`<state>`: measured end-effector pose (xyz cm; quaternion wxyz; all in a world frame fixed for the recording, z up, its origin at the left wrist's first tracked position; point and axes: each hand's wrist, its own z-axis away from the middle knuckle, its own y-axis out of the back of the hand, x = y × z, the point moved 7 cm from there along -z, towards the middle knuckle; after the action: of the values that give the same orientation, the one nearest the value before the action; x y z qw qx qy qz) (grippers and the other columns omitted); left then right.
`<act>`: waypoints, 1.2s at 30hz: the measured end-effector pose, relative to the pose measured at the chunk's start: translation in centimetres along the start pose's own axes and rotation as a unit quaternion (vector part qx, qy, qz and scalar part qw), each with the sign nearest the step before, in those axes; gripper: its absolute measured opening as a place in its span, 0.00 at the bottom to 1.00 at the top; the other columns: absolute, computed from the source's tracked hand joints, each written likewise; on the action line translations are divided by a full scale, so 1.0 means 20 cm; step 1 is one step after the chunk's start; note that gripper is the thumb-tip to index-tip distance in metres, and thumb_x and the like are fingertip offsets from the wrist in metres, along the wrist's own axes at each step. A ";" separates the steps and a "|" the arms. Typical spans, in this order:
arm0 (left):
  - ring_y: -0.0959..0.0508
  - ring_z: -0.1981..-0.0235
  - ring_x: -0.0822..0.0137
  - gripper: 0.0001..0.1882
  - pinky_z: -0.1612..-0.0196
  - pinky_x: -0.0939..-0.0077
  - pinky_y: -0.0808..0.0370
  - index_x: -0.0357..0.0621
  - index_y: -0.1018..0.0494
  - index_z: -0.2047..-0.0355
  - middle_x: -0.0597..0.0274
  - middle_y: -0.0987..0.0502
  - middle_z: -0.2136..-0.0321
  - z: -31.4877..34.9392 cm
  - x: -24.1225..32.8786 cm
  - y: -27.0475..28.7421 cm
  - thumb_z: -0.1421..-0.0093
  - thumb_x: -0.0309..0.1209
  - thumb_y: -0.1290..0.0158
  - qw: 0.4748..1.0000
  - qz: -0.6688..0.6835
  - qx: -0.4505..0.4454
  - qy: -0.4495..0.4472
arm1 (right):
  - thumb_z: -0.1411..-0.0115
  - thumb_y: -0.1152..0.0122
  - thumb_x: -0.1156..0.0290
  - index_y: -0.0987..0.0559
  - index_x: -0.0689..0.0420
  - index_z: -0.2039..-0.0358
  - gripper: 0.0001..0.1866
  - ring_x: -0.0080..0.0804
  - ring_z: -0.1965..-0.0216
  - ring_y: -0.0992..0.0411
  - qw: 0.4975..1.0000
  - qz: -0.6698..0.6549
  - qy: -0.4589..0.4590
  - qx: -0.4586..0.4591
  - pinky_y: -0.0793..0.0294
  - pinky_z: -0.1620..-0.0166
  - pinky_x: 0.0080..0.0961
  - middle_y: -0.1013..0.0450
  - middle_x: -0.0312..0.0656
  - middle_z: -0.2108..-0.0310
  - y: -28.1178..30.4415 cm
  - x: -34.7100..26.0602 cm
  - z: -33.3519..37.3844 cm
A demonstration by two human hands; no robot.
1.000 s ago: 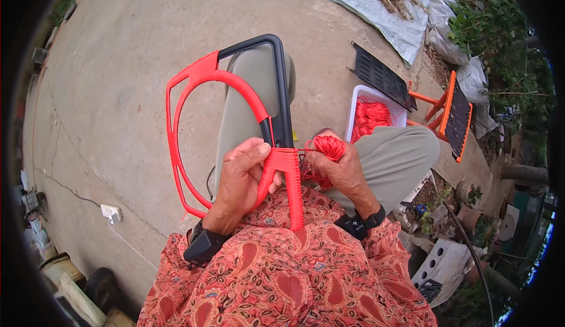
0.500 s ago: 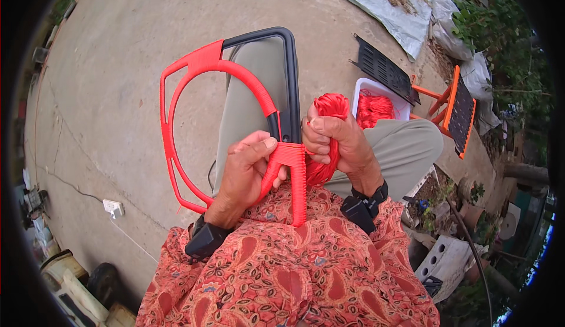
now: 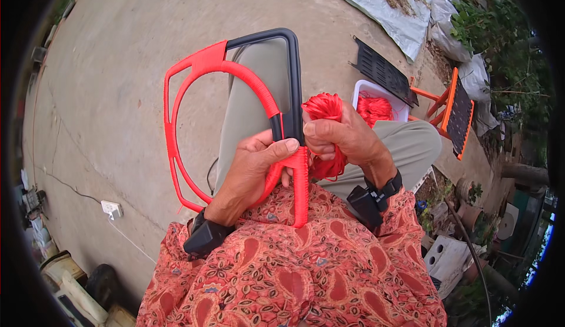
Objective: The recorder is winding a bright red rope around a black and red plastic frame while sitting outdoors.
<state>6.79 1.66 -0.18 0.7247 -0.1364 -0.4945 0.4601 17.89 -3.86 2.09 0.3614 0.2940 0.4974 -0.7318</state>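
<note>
A rounded rectangular black frame (image 3: 293,71) with a ring (image 3: 253,83) set inside it leans across my lap. Red cord is wound tightly over most of the ring and much of the frame; the far right corner and part of the right side stay bare black. My left hand (image 3: 250,165) is closed on the frame where ring and right bar meet, its thumb pressing on the red winding. In my right hand (image 3: 350,136), just right of the bar, is a bunched hank of red cord (image 3: 325,106). A strand runs over the black part near my left thumb.
A white basin (image 3: 403,110) with more red cord stands beyond my right knee. Near it are a black slotted panel (image 3: 382,68) and an orange-framed stand (image 3: 452,112). A white socket block (image 3: 110,209) with cables lies on the concrete floor at left.
My left thumb has slid a little to the right over the winding. The frame has shifted slightly right, and my right hand has turned a little with the hank.
</note>
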 end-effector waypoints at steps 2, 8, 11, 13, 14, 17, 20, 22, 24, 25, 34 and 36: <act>0.25 0.83 0.74 0.10 0.85 0.85 0.32 0.34 0.29 0.63 0.58 0.22 0.75 -0.01 -0.02 0.02 0.40 0.28 0.44 1.000 -0.017 0.002 0.011 | 0.38 0.44 0.70 0.34 0.53 0.75 0.10 0.12 0.83 0.47 1.000 0.000 0.001 -0.001 0.50 0.82 0.15 0.43 0.25 0.83 0.00 0.00 0.00; 0.27 0.85 0.77 0.10 0.86 0.87 0.36 0.34 0.29 0.61 0.57 0.22 0.74 -0.01 -0.06 0.03 0.42 0.25 0.43 0.999 -0.033 0.022 0.026 | 0.38 0.45 0.70 0.33 0.53 0.76 0.10 0.12 0.84 0.46 1.000 0.005 0.006 -0.003 0.49 0.82 0.15 0.43 0.25 0.83 0.02 0.01 0.01; 0.28 0.85 0.76 0.10 0.86 0.87 0.36 0.34 0.29 0.61 0.56 0.22 0.74 -0.02 -0.06 0.03 0.41 0.27 0.45 0.999 -0.030 0.023 0.022 | 0.38 0.45 0.70 0.34 0.53 0.77 0.11 0.12 0.84 0.46 1.000 -0.001 0.000 0.000 0.49 0.82 0.15 0.43 0.25 0.83 0.02 0.02 0.01; 0.28 0.85 0.76 0.11 0.86 0.87 0.36 0.33 0.29 0.61 0.56 0.22 0.75 -0.02 -0.06 0.03 0.40 0.28 0.46 0.999 -0.028 0.017 0.020 | 0.38 0.45 0.71 0.34 0.53 0.77 0.11 0.12 0.84 0.46 1.000 -0.005 0.001 0.000 0.49 0.82 0.15 0.43 0.25 0.83 0.02 0.01 0.01; 0.28 0.84 0.77 0.09 0.85 0.87 0.35 0.35 0.28 0.62 0.59 0.22 0.75 -0.02 -0.06 0.03 0.39 0.29 0.46 1.000 -0.019 0.014 0.015 | 0.38 0.45 0.71 0.34 0.53 0.77 0.11 0.12 0.84 0.46 1.000 -0.007 0.000 0.007 0.49 0.82 0.15 0.43 0.25 0.83 0.02 0.01 0.02; 0.28 0.84 0.76 0.10 0.85 0.86 0.34 0.34 0.28 0.61 0.58 0.23 0.75 -0.01 -0.07 0.05 0.38 0.30 0.48 1.000 -0.003 0.014 0.001 | 0.38 0.44 0.71 0.34 0.53 0.76 0.11 0.13 0.83 0.46 1.000 -0.017 0.000 0.015 0.48 0.82 0.15 0.43 0.26 0.83 0.02 0.02 0.02; 0.28 0.84 0.75 0.12 0.85 0.85 0.34 0.32 0.29 0.59 0.55 0.22 0.74 -0.01 -0.06 0.05 0.38 0.30 0.49 1.000 0.005 0.021 -0.009 | 0.39 0.44 0.71 0.34 0.53 0.75 0.10 0.13 0.83 0.45 0.999 -0.029 0.000 0.020 0.47 0.81 0.15 0.43 0.26 0.83 0.02 0.03 0.02; 0.28 0.84 0.74 0.12 0.85 0.84 0.33 0.33 0.29 0.59 0.56 0.23 0.74 -0.01 -0.05 0.05 0.38 0.29 0.49 1.000 0.005 0.023 -0.008 | 0.39 0.44 0.71 0.34 0.54 0.75 0.10 0.14 0.83 0.45 0.999 -0.035 0.001 0.026 0.46 0.81 0.16 0.42 0.27 0.83 0.01 0.03 0.03; 0.27 0.83 0.75 0.10 0.84 0.85 0.32 0.34 0.28 0.61 0.61 0.23 0.75 0.00 -0.05 0.05 0.38 0.29 0.48 1.000 -0.031 -0.002 -0.001 | 0.39 0.44 0.71 0.33 0.54 0.74 0.09 0.14 0.82 0.44 0.996 -0.081 0.005 0.029 0.44 0.81 0.16 0.42 0.27 0.83 0.02 0.05 0.04; 0.27 0.83 0.75 0.10 0.84 0.85 0.32 0.34 0.28 0.61 0.61 0.23 0.75 0.01 -0.06 0.04 0.38 0.29 0.48 0.999 -0.033 -0.003 -0.003 | 0.39 0.44 0.71 0.33 0.54 0.74 0.09 0.14 0.82 0.44 0.996 -0.080 0.007 0.028 0.44 0.81 0.16 0.42 0.27 0.83 0.02 0.06 0.04; 0.27 0.84 0.76 0.09 0.84 0.85 0.32 0.36 0.28 0.62 0.61 0.23 0.75 0.00 -0.04 0.01 0.39 0.29 0.46 1.000 -0.011 0.001 0.001 | 0.39 0.43 0.68 0.32 0.55 0.72 0.09 0.14 0.82 0.43 0.998 -0.052 0.030 0.025 0.43 0.80 0.15 0.41 0.27 0.82 0.03 0.04 0.04; 0.28 0.84 0.76 0.09 0.84 0.85 0.32 0.37 0.28 0.63 0.61 0.23 0.75 -0.01 -0.02 -0.02 0.40 0.28 0.44 0.999 -0.033 0.007 0.004 | 0.39 0.43 0.68 0.32 0.55 0.72 0.09 0.14 0.82 0.42 0.997 -0.056 0.042 0.016 0.43 0.80 0.15 0.40 0.28 0.82 0.02 0.02 0.04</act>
<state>7.07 1.14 -0.35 0.7423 -0.1170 -0.4928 0.4387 17.85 -4.84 1.78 0.2938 0.3014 0.5165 -0.7457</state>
